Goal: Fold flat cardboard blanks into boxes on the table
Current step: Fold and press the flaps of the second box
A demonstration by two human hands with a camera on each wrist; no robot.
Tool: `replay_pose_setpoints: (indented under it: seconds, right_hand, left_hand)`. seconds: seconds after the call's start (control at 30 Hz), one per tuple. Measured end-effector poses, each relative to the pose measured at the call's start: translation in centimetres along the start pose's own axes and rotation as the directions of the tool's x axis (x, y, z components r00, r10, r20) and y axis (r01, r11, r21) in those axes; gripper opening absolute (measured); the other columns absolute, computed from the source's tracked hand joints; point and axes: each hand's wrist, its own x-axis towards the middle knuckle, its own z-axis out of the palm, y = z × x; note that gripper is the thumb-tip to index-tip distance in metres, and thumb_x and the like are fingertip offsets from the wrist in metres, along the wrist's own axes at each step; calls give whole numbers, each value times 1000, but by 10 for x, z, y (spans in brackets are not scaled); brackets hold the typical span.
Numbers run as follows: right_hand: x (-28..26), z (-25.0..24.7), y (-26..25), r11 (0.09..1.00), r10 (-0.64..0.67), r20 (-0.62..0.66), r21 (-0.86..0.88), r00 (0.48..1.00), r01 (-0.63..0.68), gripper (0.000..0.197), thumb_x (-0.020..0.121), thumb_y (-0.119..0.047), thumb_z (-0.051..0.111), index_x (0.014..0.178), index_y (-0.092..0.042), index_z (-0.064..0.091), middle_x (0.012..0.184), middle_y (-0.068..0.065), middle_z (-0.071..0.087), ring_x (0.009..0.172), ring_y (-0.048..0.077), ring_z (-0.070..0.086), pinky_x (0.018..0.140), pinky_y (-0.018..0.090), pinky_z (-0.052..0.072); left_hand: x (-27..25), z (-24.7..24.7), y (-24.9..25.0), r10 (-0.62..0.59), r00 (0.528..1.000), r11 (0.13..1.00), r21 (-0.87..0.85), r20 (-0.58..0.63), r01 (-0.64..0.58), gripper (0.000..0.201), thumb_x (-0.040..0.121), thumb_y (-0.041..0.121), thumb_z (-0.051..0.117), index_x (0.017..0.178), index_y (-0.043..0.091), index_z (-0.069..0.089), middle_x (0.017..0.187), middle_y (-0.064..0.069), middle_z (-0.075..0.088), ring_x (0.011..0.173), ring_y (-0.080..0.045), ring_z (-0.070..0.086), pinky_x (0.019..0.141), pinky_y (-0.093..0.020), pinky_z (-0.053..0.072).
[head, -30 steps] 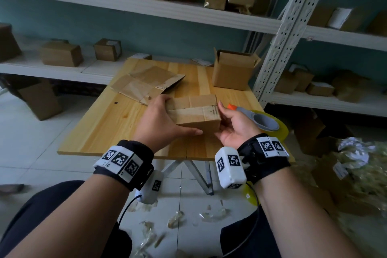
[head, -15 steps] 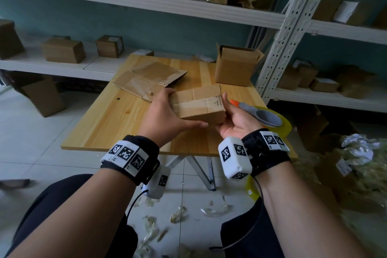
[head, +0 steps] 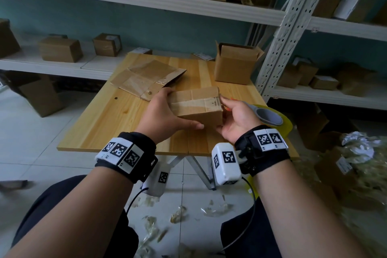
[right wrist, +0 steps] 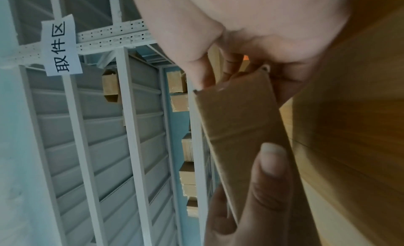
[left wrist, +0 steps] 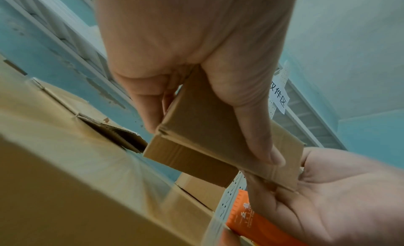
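A small brown cardboard box (head: 196,104) with folded flaps is held just above the wooden table (head: 117,123), near its front edge. My left hand (head: 176,111) grips the box's left end, with the thumb (left wrist: 273,156) lying along the near side of the box (left wrist: 196,128). My right hand (head: 228,111) holds the right end, its fingers (right wrist: 207,73) curled round the far corner of the box (right wrist: 240,120). Flat cardboard blanks (head: 146,77) lie on the table behind the left hand.
An open-topped box (head: 234,63) stands at the table's back right. A grey and orange tape dispenser (head: 270,115) with a yellow roll lies at the right edge, behind my right hand. White metal shelving (head: 293,27) with boxes surrounds the table. Scraps litter the floor.
Both hands keep the same hold on the box. It has shifted slightly up and farther from the table's front edge.
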Motion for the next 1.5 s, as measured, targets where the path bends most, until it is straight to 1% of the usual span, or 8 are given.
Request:
replay_pose_setpoints:
  seconds: [0.17,0.4,0.57,0.87,1.0,1.23,1.33,1.5]
  right_hand:
    - [1,-1,1,995,-38,-27,-88,999,35,27,105,-34,60,117,-12,71,103,12,81,100,29,76,77,41,61]
    - [-9,0,1,797,-433,-73,-498,899,343,34,97,-64,50,103,-35,68,116,-3,74,115,20,68,107,52,51]
    - [-29,9,6,645,-302,90,-713,949,273,63,106,-62,42,150,-19,50,152,1,54,141,22,48,103,33,34]
    - [-24,7,5,508,-215,74,-843,974,176,71,104,-66,38,149,-13,53,142,5,60,123,19,53,100,34,37]
    - [-22,7,16,519,-200,116,-830,973,205,75,101,-67,46,152,-12,49,153,4,54,139,21,50,105,34,37]
    - [-15,6,20,595,-134,59,-794,989,128,76,88,-72,55,143,-20,59,138,3,64,130,28,58,114,50,42]
    - [-12,6,21,585,-144,64,-800,988,137,60,96,-64,53,128,-14,65,127,14,68,116,32,63,110,54,47]
    - [-12,6,21,566,-182,65,-809,981,159,66,106,-59,45,142,-5,54,132,12,64,110,27,61,101,42,46]
  left_hand:
    - [-2,3,4,28,1000,999,31,1,-28,132,42,57,102,154,24,39,140,10,48,125,-9,45,104,-30,44]
    - [0,5,-2,-36,997,993,108,-73,44,116,58,60,97,150,22,37,144,4,48,124,-15,51,98,-33,51]
    - [1,4,-3,55,997,969,245,-58,-39,113,57,57,97,148,21,41,141,2,50,123,-17,52,99,-39,54]
    - [-5,1,0,1,1000,948,318,2,-2,112,56,60,97,147,23,43,134,5,53,110,-13,52,91,-35,54]
    - [-4,4,-3,-126,992,976,178,-9,126,118,54,46,103,150,19,40,134,2,53,114,-15,53,91,-28,47]
    - [-3,5,-1,-301,951,950,-62,73,306,157,66,45,98,165,23,-22,174,-7,23,153,-27,37,120,-40,37]
    - [1,6,-2,-376,923,882,-272,88,385,135,74,68,84,169,23,-1,169,-9,33,145,-31,46,118,-47,44]
    - [1,6,8,-368,927,809,-516,-68,283,47,111,32,53,154,16,47,128,5,60,101,-11,59,89,-27,49]
